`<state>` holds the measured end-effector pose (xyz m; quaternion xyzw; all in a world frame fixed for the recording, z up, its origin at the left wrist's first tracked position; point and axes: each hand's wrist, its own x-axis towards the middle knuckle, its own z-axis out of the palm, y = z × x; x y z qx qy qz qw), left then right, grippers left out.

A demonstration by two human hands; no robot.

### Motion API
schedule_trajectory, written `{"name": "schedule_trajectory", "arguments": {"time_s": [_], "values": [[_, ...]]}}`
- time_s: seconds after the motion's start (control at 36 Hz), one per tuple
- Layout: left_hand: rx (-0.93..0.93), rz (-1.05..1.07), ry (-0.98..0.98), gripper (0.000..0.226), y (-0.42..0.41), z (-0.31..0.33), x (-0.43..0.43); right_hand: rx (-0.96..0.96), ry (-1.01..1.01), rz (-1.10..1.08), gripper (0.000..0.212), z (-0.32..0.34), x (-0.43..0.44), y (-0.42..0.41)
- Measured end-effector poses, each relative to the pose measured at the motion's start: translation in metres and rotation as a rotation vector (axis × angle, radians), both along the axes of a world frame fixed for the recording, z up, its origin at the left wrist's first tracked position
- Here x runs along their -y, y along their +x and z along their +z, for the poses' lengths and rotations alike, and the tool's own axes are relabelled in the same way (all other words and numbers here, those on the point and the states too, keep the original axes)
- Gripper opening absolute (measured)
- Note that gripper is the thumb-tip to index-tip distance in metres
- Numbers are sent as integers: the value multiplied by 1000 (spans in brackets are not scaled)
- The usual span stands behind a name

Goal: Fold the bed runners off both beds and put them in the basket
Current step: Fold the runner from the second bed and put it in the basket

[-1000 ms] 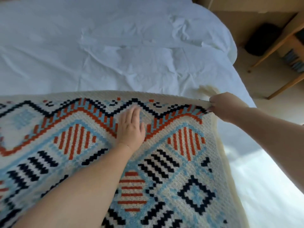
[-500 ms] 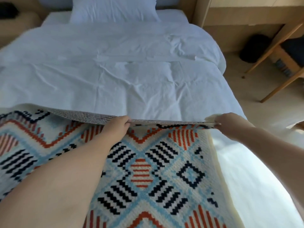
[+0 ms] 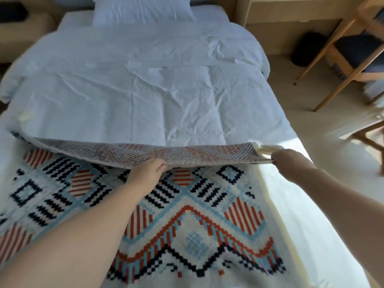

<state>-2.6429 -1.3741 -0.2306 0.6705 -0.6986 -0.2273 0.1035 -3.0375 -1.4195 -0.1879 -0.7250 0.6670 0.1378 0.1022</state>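
Observation:
A woven bed runner (image 3: 197,223) with orange, black and pale blue geometric patterns lies across the foot of a white bed (image 3: 145,96). Its far edge is lifted and turned back toward me, showing the greyish underside (image 3: 145,153). My left hand (image 3: 147,173) grips that raised edge near the middle. My right hand (image 3: 288,163) pinches the right corner by its cream fringe. No basket is in view.
A white pillow (image 3: 143,9) lies at the head of the bed. Wooden chair legs (image 3: 336,59) and a dark round object (image 3: 307,51) stand on the beige floor to the right. A beige nightstand (image 3: 22,28) sits at the upper left.
My left hand went from lying flat on the runner to gripping its far edge. Both hands have lifted that edge and drawn it back toward me, showing the underside.

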Motion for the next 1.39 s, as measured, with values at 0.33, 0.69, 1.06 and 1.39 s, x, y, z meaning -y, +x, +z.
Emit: {"name": "schedule_trajectory", "arguments": {"time_s": [0.33,0.69,1.06,1.39], "values": [[27,82,53,26,-45,5,-122,27,-38,169,19,-16,-87,-57],[82,101,208,24,-83,-21,-226,25,50,184,25,-44,-182,-95],[123,14,223,25,-88,-90,-277,-7,205,158,26,-127,-267,-100],[124,44,302,41,-90,-102,-309,-122,249,243,32,-139,-287,-85]]}}
